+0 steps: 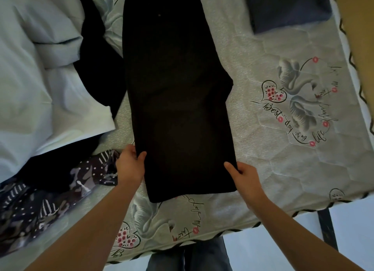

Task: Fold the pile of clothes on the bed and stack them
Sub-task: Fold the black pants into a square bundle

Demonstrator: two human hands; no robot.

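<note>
Black garment (pixel 178 92), matte and long, lies flat lengthwise on the mattress (pixel 263 165), its near end just short of the near edge. Left hand (pixel 129 167) grips the near left edge, thumb on top and fingers curled beneath; right hand (pixel 245 176) grips the near right edge likewise. Mattress cover is quilted, pale grey, printed with swans, hearts and script. At left lies the unfolded pile: pale blue fabric (pixel 36 72), creased and bulky, over dark cloth (pixel 97 54), beside a dotted and striped patterned piece (pixel 50 206). A folded navy item (pixel 287 7) sits at far right. Pale floor (pixel 283 250) shows below.
</note>
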